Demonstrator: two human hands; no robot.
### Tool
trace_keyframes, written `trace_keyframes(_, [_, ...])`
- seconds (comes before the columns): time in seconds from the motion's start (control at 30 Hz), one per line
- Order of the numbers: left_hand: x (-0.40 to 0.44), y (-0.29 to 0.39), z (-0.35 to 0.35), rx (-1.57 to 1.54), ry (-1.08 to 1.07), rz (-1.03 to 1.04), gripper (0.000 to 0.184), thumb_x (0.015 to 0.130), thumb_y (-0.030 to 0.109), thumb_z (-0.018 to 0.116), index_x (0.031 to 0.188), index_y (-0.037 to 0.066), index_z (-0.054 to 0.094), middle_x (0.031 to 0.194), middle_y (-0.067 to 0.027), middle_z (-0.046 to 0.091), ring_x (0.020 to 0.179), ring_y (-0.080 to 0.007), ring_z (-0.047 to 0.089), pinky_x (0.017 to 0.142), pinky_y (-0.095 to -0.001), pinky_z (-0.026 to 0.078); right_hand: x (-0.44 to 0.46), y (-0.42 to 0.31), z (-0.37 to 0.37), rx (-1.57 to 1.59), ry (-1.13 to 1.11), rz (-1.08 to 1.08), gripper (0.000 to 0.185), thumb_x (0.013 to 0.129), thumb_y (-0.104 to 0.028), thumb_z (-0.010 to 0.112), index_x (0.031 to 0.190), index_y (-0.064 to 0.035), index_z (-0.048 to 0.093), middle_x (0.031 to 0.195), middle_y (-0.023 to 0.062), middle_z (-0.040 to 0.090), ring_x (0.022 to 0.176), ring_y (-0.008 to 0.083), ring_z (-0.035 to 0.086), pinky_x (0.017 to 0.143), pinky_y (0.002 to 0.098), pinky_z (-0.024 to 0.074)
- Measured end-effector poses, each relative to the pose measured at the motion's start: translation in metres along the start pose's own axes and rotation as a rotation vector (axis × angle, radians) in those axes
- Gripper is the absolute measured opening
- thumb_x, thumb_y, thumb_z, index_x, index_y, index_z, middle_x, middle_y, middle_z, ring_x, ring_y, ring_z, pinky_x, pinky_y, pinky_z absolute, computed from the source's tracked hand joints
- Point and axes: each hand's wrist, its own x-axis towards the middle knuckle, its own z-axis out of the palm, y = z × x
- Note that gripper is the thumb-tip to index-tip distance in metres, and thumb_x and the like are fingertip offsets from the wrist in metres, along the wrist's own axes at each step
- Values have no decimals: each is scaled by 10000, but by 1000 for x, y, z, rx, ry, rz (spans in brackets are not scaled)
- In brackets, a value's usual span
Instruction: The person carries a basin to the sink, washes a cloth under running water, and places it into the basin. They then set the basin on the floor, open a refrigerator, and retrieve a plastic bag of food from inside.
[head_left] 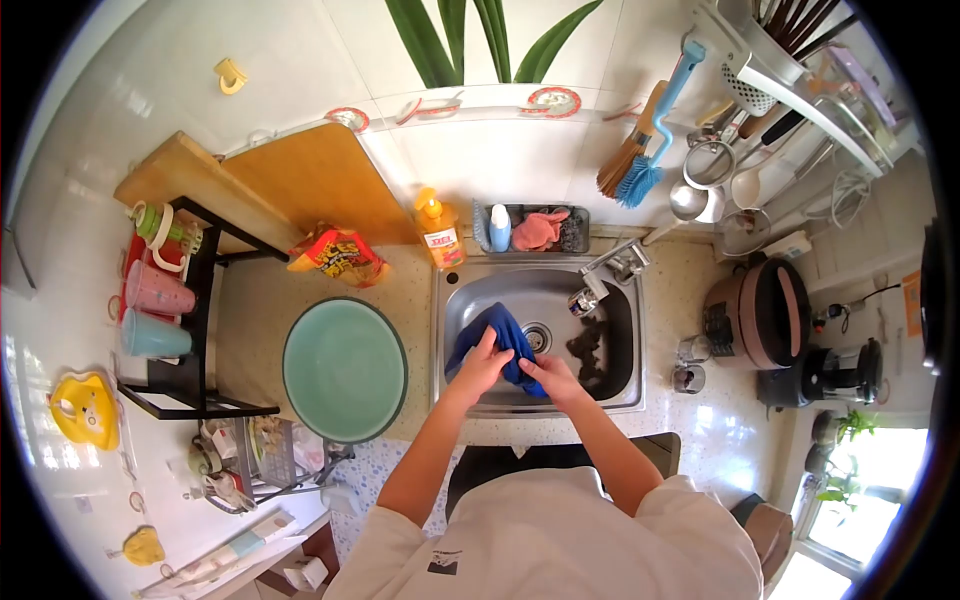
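Observation:
A blue cloth (502, 328) is bunched up between my two hands over the left half of the steel sink (637, 385). My left hand (481, 367) is closed on the cloth's near side, with the thumb on top. My right hand (552, 379) grips the cloth's right end. Just beyond the cloth shows the round drain (537, 337). A dark, wet-looking clump (588, 350) lies in the sink's right side; its kind is unclear. Above it the faucet (592, 292) reaches over the basin, and I cannot tell whether water runs.
Left of the sink stands a large pale-green basin (345, 370). Behind are an orange soap bottle (439, 232), a red-yellow bag (340, 256) and a caddy with a pink cloth (540, 229). A rice cooker (757, 315) sits at right. Brushes (645, 150) and utensils hang above.

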Motion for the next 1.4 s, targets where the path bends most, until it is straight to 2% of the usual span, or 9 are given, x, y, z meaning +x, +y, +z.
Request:
trace_keyframes(0.37, [-6,-8,-60,210,169,148,248,978,157,571,1167,0,605,987,-53,671,895,-106,578,839,-281,478,-9,-28,-39,-116,189,-141,170,936,-138,668,1071,-96,574,886,-13,639,853,79,566,766,244,438])
trace_keyframes(0.57, [-13,6,-66,431,458,152,573,801,236,792,1253,-31,565,1110,-175,672,995,-241,649,863,-339,501,-23,-54,-42,-181,239,-277,425,848,-5,722,1188,-83,480,981,50,645,883,109,589,769,257,472])
trace_keyframes(0.7, [-23,15,-69,656,379,293,794,741,266,833,1401,14,468,1179,-237,631,1061,-336,631,903,-381,495,-44,-72,-45,-776,251,-337,658,736,-23,798,1300,-132,478,997,84,613,873,171,598,776,307,482])
trace_keyframes(0.83, [-30,13,-73,955,145,271,573,703,201,828,1232,94,635,1159,-201,621,1024,-346,619,867,-382,505,-53,-65,-45,-1519,273,-598,494,663,-22,744,1137,-120,640,971,95,608,946,268,601,838,408,415])
trace_keyframes(0.93, [-24,-18,-88,1097,186,246,246,656,107,809,897,114,760,1150,-147,615,975,-334,600,829,-406,499,-51,-52,-62,-1408,410,-641,387,627,-15,715,998,-121,687,916,79,584,963,267,577,855,409,377])
trace_keyframes(1.03, [-45,10,-81,1205,235,410,169,710,98,775,878,89,758,1116,-120,644,964,-323,622,842,-400,494,-59,-54,-67,-1189,449,-746,271,663,-17,709,925,-82,682,966,63,621,934,264,593,795,370,424])
trace_keyframes(1.13, [-31,-28,-114,777,124,571,148,771,175,769,889,86,753,1045,-68,682,982,-245,622,786,-363,481,-51,-24,-98,-532,275,-587,131,794,-51,686,914,-32,638,969,32,662,879,167,604,698,266,454])
trace_keyframes(1.23, [-52,10,-100,193,95,-41,221,856,258,729,929,49,740,1042,-52,701,1073,-196,612,852,-354,478,-64,-39,-96,-203,271,-247,41,851,-50,654,877,-42,622,916,14,646,868,107,583,744,246,459])
trace_keyframes(1.4, [-52,59,-92,-310,-18,228,440,941,252,645,1287,-4,559,1191,-67,634,1140,-151,576,956,-326,473,-78,-108,-59,119,124,-422,409,873,-100,684,1241,-61,511,1063,58,633,958,135,592,856,265,472])
